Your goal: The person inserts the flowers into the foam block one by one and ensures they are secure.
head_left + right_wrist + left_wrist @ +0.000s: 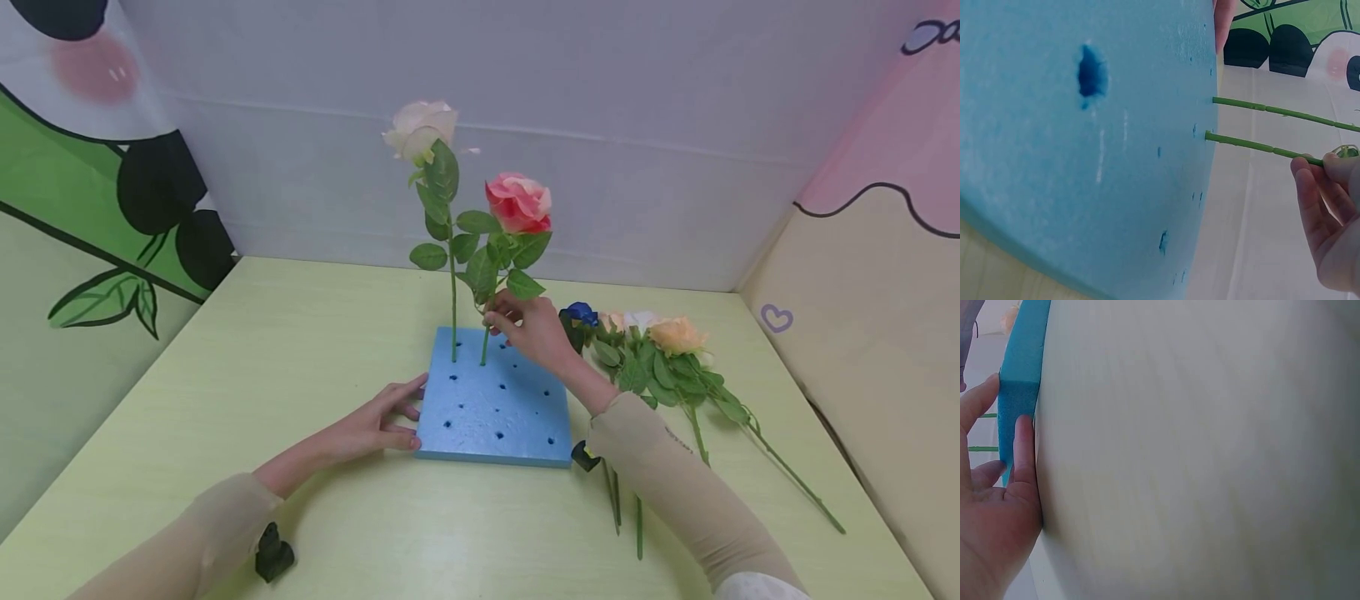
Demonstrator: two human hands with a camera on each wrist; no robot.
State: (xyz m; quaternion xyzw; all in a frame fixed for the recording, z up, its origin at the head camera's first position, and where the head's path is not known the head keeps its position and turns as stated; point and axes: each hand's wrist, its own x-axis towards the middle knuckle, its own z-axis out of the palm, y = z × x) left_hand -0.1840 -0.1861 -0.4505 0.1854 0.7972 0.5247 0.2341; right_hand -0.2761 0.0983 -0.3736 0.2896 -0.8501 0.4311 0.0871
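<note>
A blue foam board (480, 417) with several holes lies flat on the table. My right hand (534, 332) pinches the green stem of a pink rose (519, 203) between thumb and fingers. That stem's lower end meets the board, as the right wrist view shows beside my right hand (1335, 219). Left of it, a whitish rose (422, 129) stands upright in the board, untouched. My left hand (375, 425) rests against the board's left edge with fingers extended. In the left wrist view my left hand (997, 512) touches the side of the foam board (1021, 394).
Right of the board lies a pile of artificial flowers: a blue rose (581, 313), a peach rose (677, 334) and others. Their long stems (797, 472) reach toward the table's front right, partly under my right forearm. A pale curtain (637, 167) hangs behind the table (330, 317).
</note>
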